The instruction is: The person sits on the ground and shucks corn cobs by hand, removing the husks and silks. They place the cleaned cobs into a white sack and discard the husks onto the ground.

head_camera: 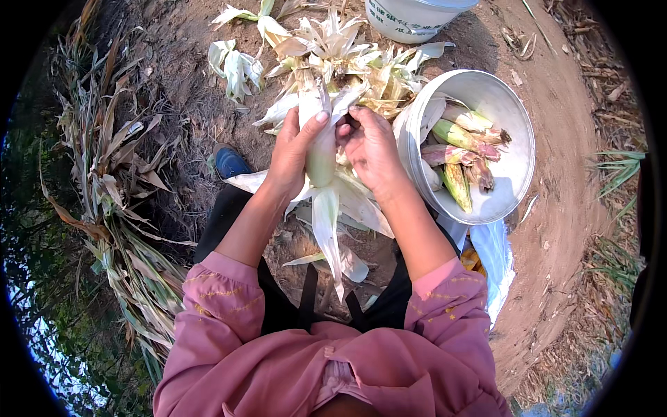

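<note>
An ear of corn in pale husk [321, 156] stands out between my hands, several husk leaves folded back toward me. My left hand [298, 151] wraps its left side, thumb along the front. My right hand [367, 143] pinches a loose husk leaf [346, 99] near the upper end, fingertips partly hidden. Just beyond lies a heap of peeled corn husks [333, 47]. To the right, a white bucket [513, 193] holds several ears of corn in green and reddish husks [458, 135].
A second white bucket [404, 26] bearing writing stands at the top. Dry corn stalks [140, 260] are piled along the left. A white sack [495, 260] and something yellow [471, 258] show below the near bucket. My blue shoe [230, 161] rests on the dirt, left of my hands.
</note>
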The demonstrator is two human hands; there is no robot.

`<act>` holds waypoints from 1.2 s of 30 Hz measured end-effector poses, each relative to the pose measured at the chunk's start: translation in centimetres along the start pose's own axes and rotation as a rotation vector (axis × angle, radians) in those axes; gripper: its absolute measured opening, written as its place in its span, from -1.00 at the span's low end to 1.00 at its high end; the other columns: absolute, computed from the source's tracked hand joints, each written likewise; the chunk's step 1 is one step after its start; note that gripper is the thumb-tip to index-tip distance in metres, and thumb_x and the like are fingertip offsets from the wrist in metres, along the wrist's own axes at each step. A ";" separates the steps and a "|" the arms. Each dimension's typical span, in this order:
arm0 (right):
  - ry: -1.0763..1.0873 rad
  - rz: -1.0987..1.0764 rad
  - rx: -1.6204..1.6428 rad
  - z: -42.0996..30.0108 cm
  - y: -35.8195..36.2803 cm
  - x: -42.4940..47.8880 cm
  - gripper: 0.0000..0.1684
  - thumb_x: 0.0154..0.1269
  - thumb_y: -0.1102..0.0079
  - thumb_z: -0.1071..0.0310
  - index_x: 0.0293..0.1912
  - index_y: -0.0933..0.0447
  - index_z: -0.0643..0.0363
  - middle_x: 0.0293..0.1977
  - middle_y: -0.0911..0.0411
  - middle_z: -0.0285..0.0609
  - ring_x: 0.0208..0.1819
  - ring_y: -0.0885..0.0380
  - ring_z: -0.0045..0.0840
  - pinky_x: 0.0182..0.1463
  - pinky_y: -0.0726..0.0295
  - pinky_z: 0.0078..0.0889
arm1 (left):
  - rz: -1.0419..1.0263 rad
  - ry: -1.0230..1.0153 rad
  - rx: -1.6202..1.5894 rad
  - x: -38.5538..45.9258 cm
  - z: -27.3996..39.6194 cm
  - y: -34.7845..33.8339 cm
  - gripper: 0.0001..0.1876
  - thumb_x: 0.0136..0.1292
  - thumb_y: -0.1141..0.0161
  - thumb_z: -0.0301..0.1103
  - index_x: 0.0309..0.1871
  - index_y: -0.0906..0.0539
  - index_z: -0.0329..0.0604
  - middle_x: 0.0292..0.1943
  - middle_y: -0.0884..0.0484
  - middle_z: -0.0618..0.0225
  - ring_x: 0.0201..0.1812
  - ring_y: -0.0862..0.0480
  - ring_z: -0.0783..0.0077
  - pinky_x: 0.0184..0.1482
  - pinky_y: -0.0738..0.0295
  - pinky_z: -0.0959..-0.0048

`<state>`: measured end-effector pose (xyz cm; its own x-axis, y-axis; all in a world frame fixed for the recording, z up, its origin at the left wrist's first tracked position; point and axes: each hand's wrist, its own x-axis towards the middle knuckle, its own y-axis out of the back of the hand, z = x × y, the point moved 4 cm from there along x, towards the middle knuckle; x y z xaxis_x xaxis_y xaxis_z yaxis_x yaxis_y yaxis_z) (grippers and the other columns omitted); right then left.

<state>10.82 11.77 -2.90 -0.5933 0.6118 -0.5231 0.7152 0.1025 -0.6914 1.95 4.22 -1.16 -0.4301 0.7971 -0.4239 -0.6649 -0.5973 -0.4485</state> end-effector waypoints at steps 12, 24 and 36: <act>0.308 -0.119 -0.779 -0.3 -1.4 -0.7 -0.86 0.28 -0.03 0.40 -0.19 -0.38 0.25 -0.34 -0.41 -0.35 -0.31 -0.34 -0.78 -0.20 -0.38 -0.69 | 0.050 0.062 -0.086 0.3 -0.8 1.0 -0.62 0.32 -0.04 -0.14 0.06 -0.37 -0.21 -0.20 -0.53 0.29 -0.28 -0.56 0.49 -0.21 -0.50 0.48; 0.389 -0.415 -1.001 -0.2 -2.8 -3.2 -0.81 0.05 -0.07 0.50 -0.38 -0.23 0.22 -0.61 -0.24 -0.33 -0.58 -0.18 -0.74 -0.52 -0.27 -0.60 | 0.100 0.081 -0.022 1.0 -0.3 2.1 -0.72 0.34 0.01 -0.11 -0.16 -0.47 -0.15 -0.35 -0.54 0.41 -0.35 -0.55 0.57 -0.26 -0.50 0.49; 0.411 -0.570 -1.166 -0.2 -2.4 -7.0 -0.77 -0.06 -0.05 0.52 -0.36 -0.22 0.23 -0.56 -0.27 -0.15 -0.61 -0.27 -0.45 -0.50 -0.33 -0.41 | 0.036 0.045 0.089 1.3 0.0 1.9 -0.62 0.32 0.01 -0.01 -0.22 -0.49 -0.21 -0.47 -0.59 0.30 -0.51 -0.59 0.49 -0.45 -0.53 0.51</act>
<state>13.37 7.36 2.49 -0.9035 0.4283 0.0175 0.4250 0.8898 0.1662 0.12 4.11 -2.59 -0.4276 0.7695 -0.4744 -0.7024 -0.6132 -0.3614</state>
